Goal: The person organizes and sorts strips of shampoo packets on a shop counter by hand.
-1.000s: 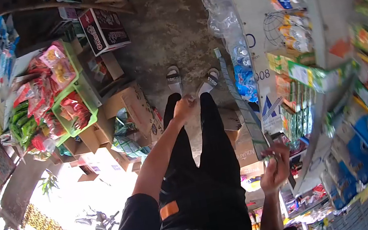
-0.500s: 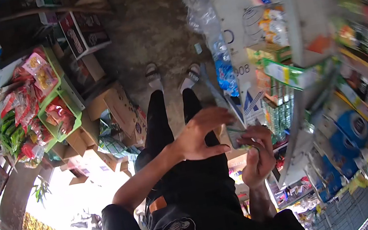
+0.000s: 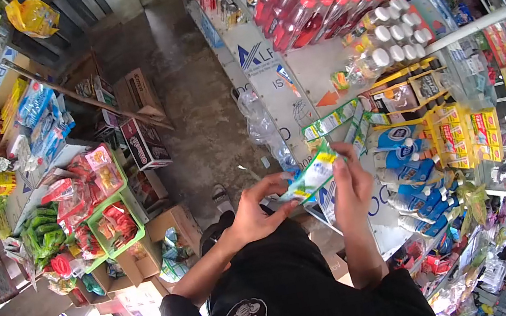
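Note:
A small green and white packet (image 3: 315, 175) is stretched between my two hands in front of my body. My left hand (image 3: 261, 213) pinches its lower left end between thumb and fingers. At the packet's upper right end my right hand (image 3: 351, 176) is closed on it. Just beyond my hands, similar green and white packets (image 3: 332, 120) lie on the counter (image 3: 321, 83). What is printed on the held packet is too small to read.
Red-capped bottles (image 3: 321, 2), white-capped bottles (image 3: 390, 34) and blue packs (image 3: 403, 156) stand on the right. Green baskets (image 3: 130, 205) with red packets and cardboard boxes (image 3: 174, 228) are on the left. A concrete floor (image 3: 183, 102) runs between both sides.
The view has swung, bringing the bottles and more of the counter into sight. My left hand was open and apart; now it grips the packet, which is spread out between both hands.

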A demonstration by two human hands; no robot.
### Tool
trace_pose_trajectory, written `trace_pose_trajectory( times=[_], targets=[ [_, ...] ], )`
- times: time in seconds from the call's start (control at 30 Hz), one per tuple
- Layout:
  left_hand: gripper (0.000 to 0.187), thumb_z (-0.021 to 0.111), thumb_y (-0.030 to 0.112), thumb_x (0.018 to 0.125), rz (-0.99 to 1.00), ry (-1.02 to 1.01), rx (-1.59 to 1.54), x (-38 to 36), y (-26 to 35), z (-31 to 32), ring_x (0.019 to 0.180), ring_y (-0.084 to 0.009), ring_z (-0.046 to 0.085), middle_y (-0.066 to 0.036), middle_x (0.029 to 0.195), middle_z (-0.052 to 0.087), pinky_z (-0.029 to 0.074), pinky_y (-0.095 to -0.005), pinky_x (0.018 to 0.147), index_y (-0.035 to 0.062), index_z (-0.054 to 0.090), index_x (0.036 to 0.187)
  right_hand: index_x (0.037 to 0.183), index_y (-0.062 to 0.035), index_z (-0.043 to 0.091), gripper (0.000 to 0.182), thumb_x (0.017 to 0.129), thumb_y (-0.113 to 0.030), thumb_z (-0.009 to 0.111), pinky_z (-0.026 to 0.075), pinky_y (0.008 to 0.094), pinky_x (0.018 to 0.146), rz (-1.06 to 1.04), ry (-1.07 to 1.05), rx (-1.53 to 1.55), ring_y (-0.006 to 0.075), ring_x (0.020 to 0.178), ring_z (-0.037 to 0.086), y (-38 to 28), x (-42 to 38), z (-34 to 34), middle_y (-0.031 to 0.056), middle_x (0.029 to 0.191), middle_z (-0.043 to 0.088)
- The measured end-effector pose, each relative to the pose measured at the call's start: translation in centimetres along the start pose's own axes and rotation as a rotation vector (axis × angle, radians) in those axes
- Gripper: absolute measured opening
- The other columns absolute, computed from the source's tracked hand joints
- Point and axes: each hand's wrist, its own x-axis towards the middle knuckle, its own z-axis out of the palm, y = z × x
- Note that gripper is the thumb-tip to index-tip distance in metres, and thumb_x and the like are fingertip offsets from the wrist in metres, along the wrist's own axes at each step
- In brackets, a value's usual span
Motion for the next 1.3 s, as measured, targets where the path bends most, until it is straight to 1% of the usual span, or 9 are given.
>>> trace_pose_trajectory(
  times=[0.17,0.2,0.4,0.63,0.77,0.9,1.0,1.17,1.3],
  targets=[
    [0.071,0.083,0.005,0.082,0.178,0.079,-0.078,-2.2,1.4,0.5,0.102,-0.0194,0.071,-0.013,0.110,0.074,0.053,-0.0356,0.095,0.0008,0.050,0.144,0.111,0.0111,0.063,0.035,0.106,-0.021,0.051,0.044,0.0324,0.094,-0.158,-0.018,0.226,0.0191,0.109,0.058,-2.3,-0.3,-0.6,0.0138,0.121,0.059],
    [0.080,0.084,0.000,0.079,0.256,0.072,-0.061,-2.3,1.0,0.6,0.103,-0.0199,0.070,-0.014,0.124,0.069,0.054,-0.0379,0.097,0.0022,0.044,0.148,0.112,0.0133,0.062,0.038,0.106,-0.023,0.052,0.044,0.0350,0.098,-0.196,-0.048,0.249,0.0210,0.112,0.058,-3.5,-0.4,-0.4,0.0154,0.123,0.057],
    [0.088,0.085,-0.004,0.076,0.236,-0.013,-0.220,-1.8,3.0,0.6,0.114,-0.0189,0.065,-0.015,0.144,0.056,0.052,-0.0385,0.102,0.0043,0.040,0.152,0.108,0.0136,0.063,0.039,0.106,-0.024,0.052,0.045,0.0392,0.098,-0.365,-0.142,0.282,0.0249,0.110,0.059,-6.8,-0.5,0.1,0.0206,0.124,0.058],
    [0.087,0.086,0.008,0.080,0.252,-0.128,-0.036,0.8,-1.1,2.0,0.120,-0.0261,0.063,-0.015,0.137,0.062,0.050,-0.0400,0.105,0.0046,0.039,0.153,0.110,0.0133,0.064,0.040,0.106,-0.025,0.053,0.047,0.0400,0.100,-0.508,-0.055,0.190,0.0255,0.110,0.062,-11.3,0.0,-0.6,0.0205,0.123,0.060],
    [0.059,0.080,0.013,0.088,0.210,-0.145,0.064,-0.3,-0.5,0.8,0.117,-0.0234,0.066,-0.016,0.127,0.069,0.051,-0.0404,0.104,0.0005,0.056,0.140,0.101,0.0043,0.070,0.034,0.105,-0.028,0.058,0.040,0.0232,0.080,-0.340,0.230,0.404,0.0067,0.092,0.055,-13.0,2.0,-1.7,0.0090,0.114,0.066],
    [0.051,0.078,0.015,0.091,0.073,-0.105,-0.003,-2.3,1.1,-2.6,0.113,-0.0179,0.066,-0.016,0.128,0.068,0.052,-0.0363,0.097,-0.0028,0.060,0.135,0.110,0.0000,0.067,0.029,0.103,-0.028,0.060,0.042,0.0274,0.087,-0.100,0.371,0.383,0.0110,0.099,0.059,-9.4,4.7,-5.2,0.0067,0.112,0.067],
    [0.066,0.076,0.011,0.091,0.172,0.032,0.152,-4.0,3.3,-6.1,0.101,-0.0147,0.068,-0.015,0.111,0.075,0.051,-0.0300,0.091,-0.0063,0.045,0.147,0.115,-0.0017,0.064,0.029,0.101,-0.027,0.062,0.046,0.0386,0.096,-0.067,0.364,0.582,0.0163,0.107,0.063,-5.2,5.7,-5.8,0.0057,0.114,0.067],
    [0.076,0.068,0.003,0.093,0.100,0.149,0.135,-7.9,11.4,-9.9,0.088,-0.0074,0.062,-0.013,0.109,0.073,0.046,-0.0233,0.076,-0.0059,0.028,0.157,0.119,-0.0034,0.062,0.031,0.099,-0.026,0.062,0.049,0.0398,0.090,0.188,0.194,0.668,0.0183,0.106,0.063,3.1,3.1,-2.8,0.0063,0.115,0.067],
    [0.070,0.062,0.008,0.097,0.180,0.238,0.207,-9.5,11.8,-12.5,0.070,-0.0021,0.053,-0.006,0.086,0.072,0.039,-0.0204,0.062,-0.0029,0.030,0.158,0.123,-0.0051,0.061,0.032,0.099,-0.027,0.059,0.050,0.0390,0.084,0.391,-0.037,0.803,0.0205,0.099,0.065,8.5,1.0,1.6,0.0071,0.114,0.068]
  ],
)
